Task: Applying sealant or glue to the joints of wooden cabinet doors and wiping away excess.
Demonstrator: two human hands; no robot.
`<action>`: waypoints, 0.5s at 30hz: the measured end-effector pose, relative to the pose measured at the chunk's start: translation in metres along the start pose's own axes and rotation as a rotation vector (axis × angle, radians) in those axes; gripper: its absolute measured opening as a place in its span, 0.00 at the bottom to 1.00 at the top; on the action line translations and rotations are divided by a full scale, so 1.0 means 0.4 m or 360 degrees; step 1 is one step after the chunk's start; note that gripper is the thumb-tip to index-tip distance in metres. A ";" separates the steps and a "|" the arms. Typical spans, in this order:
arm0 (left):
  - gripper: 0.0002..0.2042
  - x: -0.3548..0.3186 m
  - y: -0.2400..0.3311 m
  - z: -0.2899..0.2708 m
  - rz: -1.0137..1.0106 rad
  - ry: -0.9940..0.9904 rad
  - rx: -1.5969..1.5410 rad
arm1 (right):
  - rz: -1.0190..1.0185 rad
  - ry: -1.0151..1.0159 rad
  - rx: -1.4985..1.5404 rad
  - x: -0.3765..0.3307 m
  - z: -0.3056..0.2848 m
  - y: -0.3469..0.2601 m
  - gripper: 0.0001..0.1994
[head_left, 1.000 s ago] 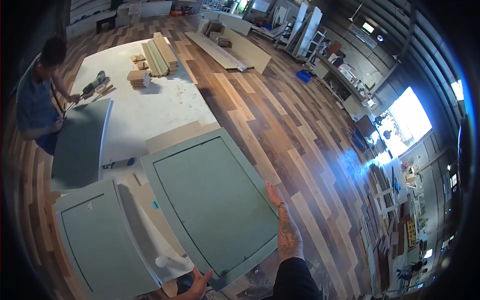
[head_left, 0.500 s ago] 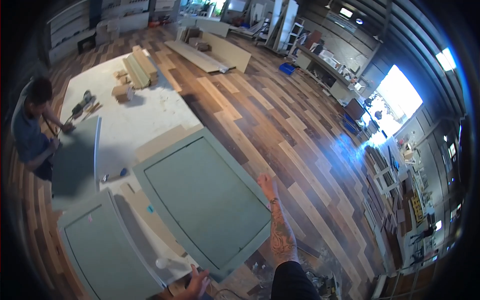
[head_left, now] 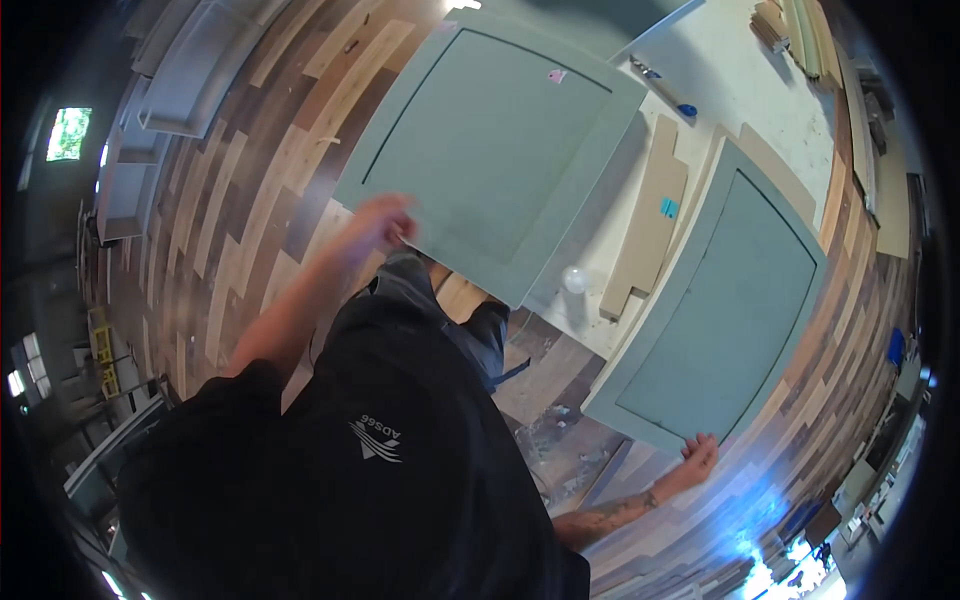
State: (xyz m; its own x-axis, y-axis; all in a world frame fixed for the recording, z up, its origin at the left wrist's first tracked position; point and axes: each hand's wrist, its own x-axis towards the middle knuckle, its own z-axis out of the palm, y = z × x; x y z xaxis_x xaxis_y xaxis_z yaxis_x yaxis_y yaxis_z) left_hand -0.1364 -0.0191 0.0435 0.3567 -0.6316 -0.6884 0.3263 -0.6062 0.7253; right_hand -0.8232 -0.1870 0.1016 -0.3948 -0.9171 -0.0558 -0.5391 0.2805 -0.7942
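Two grey-green framed panels, like cabinet doors, lie on the worktable. My left hand [head_left: 385,220] is at the near left corner of the left panel [head_left: 490,140]. Its fingers look bent but are smeared by motion, so whether it grips anything is unclear. On the other side, my right hand [head_left: 700,460], fingers curled in, meets the near edge of the right panel [head_left: 720,300]. A small pink tag [head_left: 556,76] sticks to the left panel. Between the panels lies a tan board [head_left: 648,220] bearing a teal piece [head_left: 668,208].
The white tabletop [head_left: 775,110] also bears a small clear round object [head_left: 574,279], a blue-ended tool [head_left: 686,110] and stacked wood strips [head_left: 805,40]. Plank flooring [head_left: 265,160] surrounds the table. White shelving [head_left: 190,80] stands off to the left.
My view has swung round and down, bringing my black shirt into sight. My left hand has moved from beside the right panel to the left panel's corner. The co-worker is out of view.
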 end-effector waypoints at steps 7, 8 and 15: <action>0.27 0.155 -0.097 -0.465 0.0318 0.1153 0.0527 | -0.0044 -0.0634 0.0296 -0.365 0.538 -0.261 0.13; 0.27 0.202 -0.100 -0.477 0.0328 0.1106 0.0496 | -0.0239 -0.0657 0.0048 -0.418 0.636 -0.321 0.11; 0.33 0.414 0.004 -0.409 0.0676 0.0382 0.0185 | -0.0813 -0.0940 -0.0223 -0.555 1.117 -0.519 0.14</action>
State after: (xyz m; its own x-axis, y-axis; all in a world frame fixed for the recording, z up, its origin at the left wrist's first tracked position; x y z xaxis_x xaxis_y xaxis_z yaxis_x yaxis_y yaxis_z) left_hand 0.0663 -0.0454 -0.0675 0.6327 -0.7135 -0.3010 0.0137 -0.3783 0.9256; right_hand -0.2911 -0.1685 0.0086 0.3654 -0.9296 -0.0480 -0.6512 -0.2184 -0.7268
